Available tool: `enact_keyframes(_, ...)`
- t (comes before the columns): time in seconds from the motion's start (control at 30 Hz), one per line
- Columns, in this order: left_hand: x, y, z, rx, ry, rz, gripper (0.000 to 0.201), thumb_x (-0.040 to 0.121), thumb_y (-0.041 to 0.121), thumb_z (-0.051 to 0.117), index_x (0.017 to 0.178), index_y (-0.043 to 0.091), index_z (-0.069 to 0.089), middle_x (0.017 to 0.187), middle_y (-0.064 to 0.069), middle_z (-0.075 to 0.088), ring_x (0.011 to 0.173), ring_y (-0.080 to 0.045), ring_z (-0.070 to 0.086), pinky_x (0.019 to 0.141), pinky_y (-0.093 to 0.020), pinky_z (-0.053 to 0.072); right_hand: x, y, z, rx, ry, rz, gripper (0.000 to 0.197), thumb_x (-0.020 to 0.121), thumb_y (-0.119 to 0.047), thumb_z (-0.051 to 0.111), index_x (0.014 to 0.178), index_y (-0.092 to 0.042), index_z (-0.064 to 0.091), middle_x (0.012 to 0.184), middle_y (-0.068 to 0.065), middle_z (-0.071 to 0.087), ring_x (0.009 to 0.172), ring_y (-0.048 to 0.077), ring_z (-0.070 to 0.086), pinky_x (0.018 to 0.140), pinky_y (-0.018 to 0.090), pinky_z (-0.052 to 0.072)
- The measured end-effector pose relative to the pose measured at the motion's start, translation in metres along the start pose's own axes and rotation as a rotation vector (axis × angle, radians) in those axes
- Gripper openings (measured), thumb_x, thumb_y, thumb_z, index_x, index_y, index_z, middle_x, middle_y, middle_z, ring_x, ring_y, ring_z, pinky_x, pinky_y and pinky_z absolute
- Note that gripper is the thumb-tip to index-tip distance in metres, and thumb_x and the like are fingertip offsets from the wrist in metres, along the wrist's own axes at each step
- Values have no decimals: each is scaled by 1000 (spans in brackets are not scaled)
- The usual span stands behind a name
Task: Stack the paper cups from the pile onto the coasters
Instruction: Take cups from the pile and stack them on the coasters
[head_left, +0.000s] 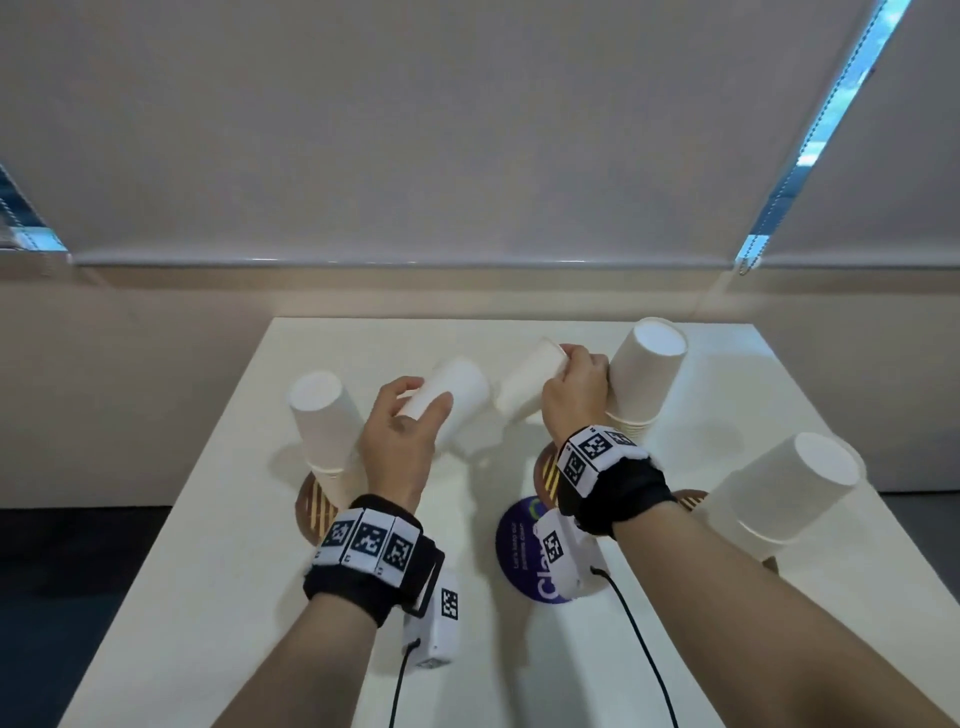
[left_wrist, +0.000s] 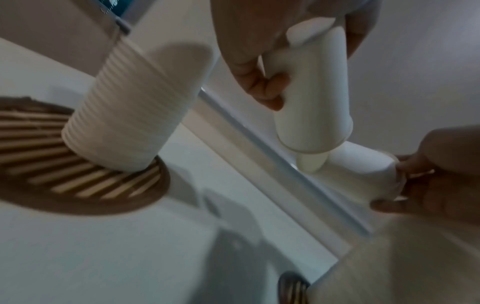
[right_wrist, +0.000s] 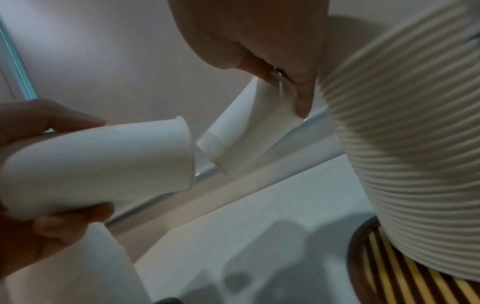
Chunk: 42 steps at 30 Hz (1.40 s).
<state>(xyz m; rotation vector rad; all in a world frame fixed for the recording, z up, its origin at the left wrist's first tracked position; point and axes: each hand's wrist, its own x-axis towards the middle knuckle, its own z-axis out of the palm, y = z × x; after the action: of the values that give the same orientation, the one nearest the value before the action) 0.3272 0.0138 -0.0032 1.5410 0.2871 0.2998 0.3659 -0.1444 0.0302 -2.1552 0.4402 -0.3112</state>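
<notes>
The person is holding one paper cup in each of the hands above the middle of the worktop (head_left: 218, 561): the left hand (head_left: 397, 441) is curling round a tilted cup (head_left: 457, 397), and the right hand (head_left: 574, 392) is pinching the base of another cup (head_left: 524, 387). The two cups are angled toward each other, apparently just drawn apart. Upturned stacks are already standing on the left coaster (head_left: 311, 512), at the back right (head_left: 644, 374) and at the near right (head_left: 784, 491), so next each cup is wanting to be turned mouth down and slid squarely over a stack.
</notes>
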Motion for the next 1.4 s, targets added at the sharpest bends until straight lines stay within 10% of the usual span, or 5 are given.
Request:
enact_keyframes(0.43, -43, 82, 3, 261, -94, 187, 62, 70, 33, 80, 116, 17, 43, 97, 3, 53, 89, -20, 56, 76, -29, 48, -76, -43, -35, 729, -530, 414, 49, 96, -51, 36, 112, -10, 57, 96, 10, 60, 81, 23, 60, 59, 31, 55)
enact_keyframes(0.73, -64, 113, 68, 69, -292, 263, 68, 67, 26, 84, 125, 20, 49, 101, 11, 62, 94, -4, 58, 78, -18, 47, -53, -63, -105, 907, -192, 244, 30, 99, -34, 34, 97, -14, 56, 92, 7, 61, 79, 20, 62, 53, 29, 54)
enact_keyframes(0.93, -52, 128, 118, 135, -355, 373, 60, 66, 24, 84, 116, 20, 50, 95, 13, 60, 85, -3, 58, 64, -3, 42, -23, -28, -123, 463, 235, 96, 33, 91, -10, 40, 116, -13, 61, 116, 4, 59, 108, 21, 54, 93, 30, 43)
enact_keyframes(1.13, -37, 95, 150, 479, -461, 347, 63, 61, 36, 80, 113, 18, 48, 112, -2, 62, 103, -24, 58, 88, -42, 51, -18, 23, -91, 227, -82, 172, 61, 84, -6, 58, 139, -14, 34, 133, 13, 50, 121, 33, 50, 99, 42, 44)
enact_keyframes(1.4, -22, 57, 141, 717, -559, 166, 72, 68, 37, 77, 129, 19, 43, 123, -2, 58, 112, -25, 56, 95, -42, 48, -17, 60, -74, 188, -315, 287, 90, 68, 10, 71, 143, -16, 29, 138, 11, 46, 129, 33, 42, 103, 45, 38)
